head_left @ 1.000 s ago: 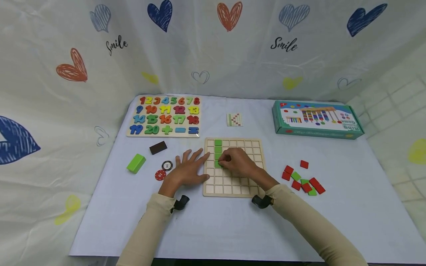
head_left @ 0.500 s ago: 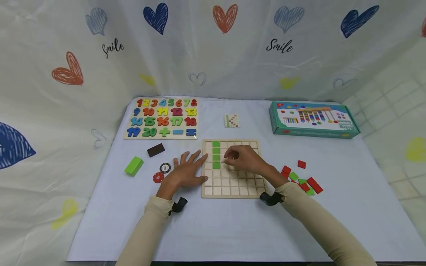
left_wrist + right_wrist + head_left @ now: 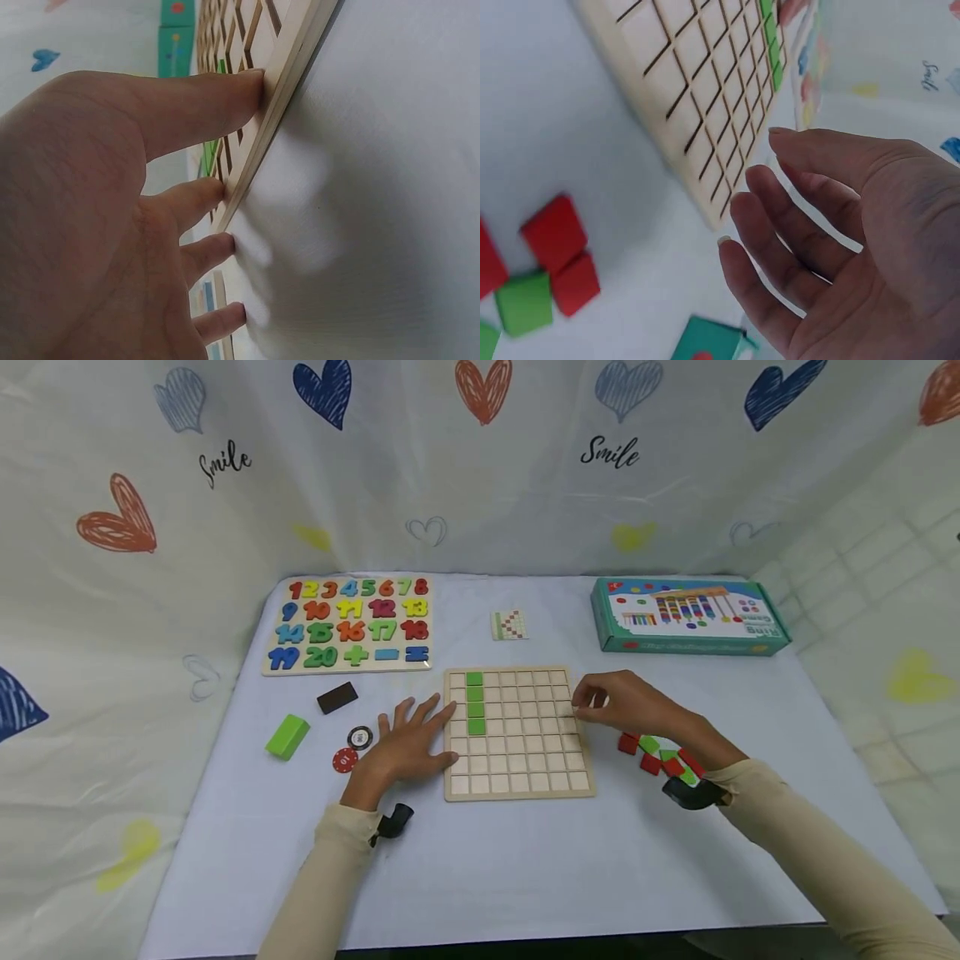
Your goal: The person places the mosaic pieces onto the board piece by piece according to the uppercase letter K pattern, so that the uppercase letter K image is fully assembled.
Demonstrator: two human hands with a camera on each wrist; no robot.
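Note:
A wooden grid board (image 3: 525, 743) lies mid-table, with several green square tiles (image 3: 476, 710) in one column near its left side. My left hand (image 3: 405, 752) spreads its fingers at the board's left edge. In the left wrist view, the thumb and index fingertip of that hand (image 3: 90, 195) touch the rim. Over the board's right edge hovers my right hand (image 3: 641, 703), fingers loosely bent. The right wrist view shows nothing between the fingers of this hand (image 3: 907, 217). Red tiles (image 3: 651, 765) and green tiles (image 3: 648, 744) lie loose below it, partly hidden by the wrist.
A number puzzle board (image 3: 348, 643) lies back left, a small pattern card (image 3: 510, 625) behind the grid, and a green box (image 3: 693, 643) back right. Left of my left hand are a black block (image 3: 337, 697), a green block (image 3: 287, 737) and two round chips (image 3: 345, 760).
My right hand has left the green tile column and moved right to the board's right edge. The green tiles stay in place. My left hand keeps its place at the board.

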